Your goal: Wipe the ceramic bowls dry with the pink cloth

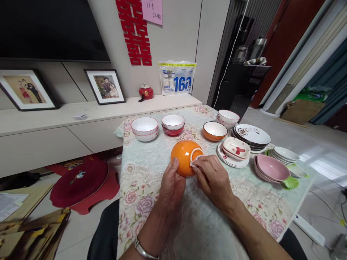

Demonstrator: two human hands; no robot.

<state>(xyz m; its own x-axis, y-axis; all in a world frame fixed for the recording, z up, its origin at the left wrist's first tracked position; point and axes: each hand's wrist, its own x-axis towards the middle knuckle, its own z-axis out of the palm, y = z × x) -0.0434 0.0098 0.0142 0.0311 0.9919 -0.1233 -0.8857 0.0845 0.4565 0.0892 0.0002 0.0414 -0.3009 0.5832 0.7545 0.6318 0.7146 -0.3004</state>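
Note:
An orange bowl (182, 156) is tipped on its side above the table, its outer base with a pale foot ring turned toward me. My left hand (172, 186) grips it from below and the left, thumb on the outside wall. At the foot ring, my right hand (214, 177) is closed in a pinch against the base. Something small and white shows at its fingertips; what it is I cannot make out. Beyond the hands stands another orange bowl (215, 130), upright with a white inside and dark rim.
On the flowered tablecloth (146, 173) stand white bowls (144, 126), a white bowl on a red one (173, 129), dark-rimmed plates (252, 135), square dishes (236, 147), pink bowls (272, 168) and small green-edged dishes (286, 154). Behind is a ledge with photo frames (105, 86).

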